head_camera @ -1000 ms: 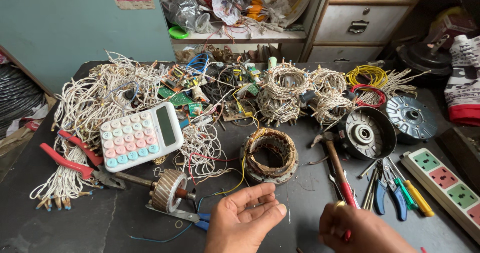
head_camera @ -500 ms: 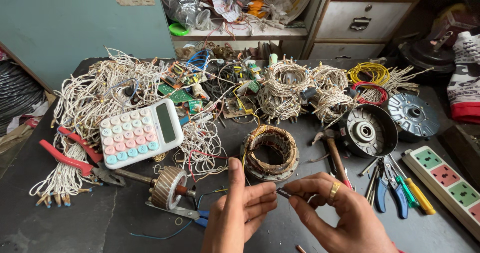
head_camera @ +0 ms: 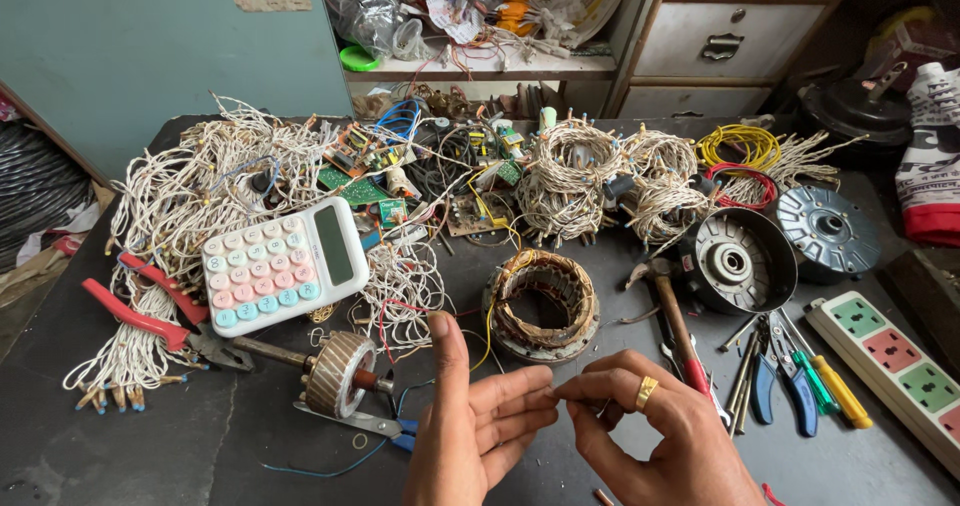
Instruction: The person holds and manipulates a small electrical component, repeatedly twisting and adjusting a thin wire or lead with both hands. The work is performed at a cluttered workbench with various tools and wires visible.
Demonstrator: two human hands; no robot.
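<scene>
Closing in since half a second ago: right hand [head_camera: 655, 436] now meeting left hand [head_camera: 480, 426] fingertip to fingertip at frame bottom, both lower than before. Pinching something very fine between right thumb and forefinger, gold ring [head_camera: 646, 392] showing; object too thin to identify, possibly a strand of wire. Left hand lying half open, fingers extended, touching the same pinch point, not clenching.

Working just in front of the stator winding [head_camera: 542, 304], which is resting flat on the dark bench [head_camera: 150, 446], apart from both hands. Judging the step as handling or straightening a fine strand; next move calling for steady two-handed tension.

Lying nearby: armature on a shaft [head_camera: 335, 371], scissors [head_camera: 365, 426], hammer [head_camera: 675, 321], calculator [head_camera: 285, 266], red pliers [head_camera: 150, 316], screwdrivers [head_camera: 800, 371], power strip [head_camera: 895, 361].
</scene>
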